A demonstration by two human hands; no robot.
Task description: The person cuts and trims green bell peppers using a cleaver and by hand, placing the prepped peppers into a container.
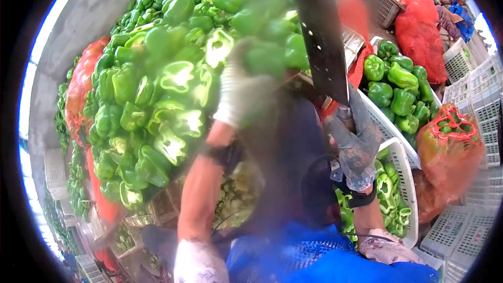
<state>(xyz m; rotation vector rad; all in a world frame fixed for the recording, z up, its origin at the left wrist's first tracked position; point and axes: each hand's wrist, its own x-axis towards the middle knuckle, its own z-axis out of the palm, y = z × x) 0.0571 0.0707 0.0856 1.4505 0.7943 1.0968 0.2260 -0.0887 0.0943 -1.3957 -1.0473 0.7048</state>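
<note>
My left hand (237, 91), in a white glove and blurred, reaches to the right edge of a large heap of green bell peppers (112, 120). Its fingers are closed around a smeared green bell pepper (264, 58). Cut peppers (177, 76) with pale insides lie on the heap beside that hand. My right hand (357, 139), in a dirty grey glove, grips the handle of a cleaver (320, 34). The wide dark blade points upward, with small light specks on it, to the right of the held pepper.
At right, a white crate (414, 149) holds whole green peppers, and a lower white basket (411, 204) holds cut ones. Red mesh sacks (419, 34) and stacked white crates (484, 94) stand beyond. Another person (461, 18) is at the far upper right.
</note>
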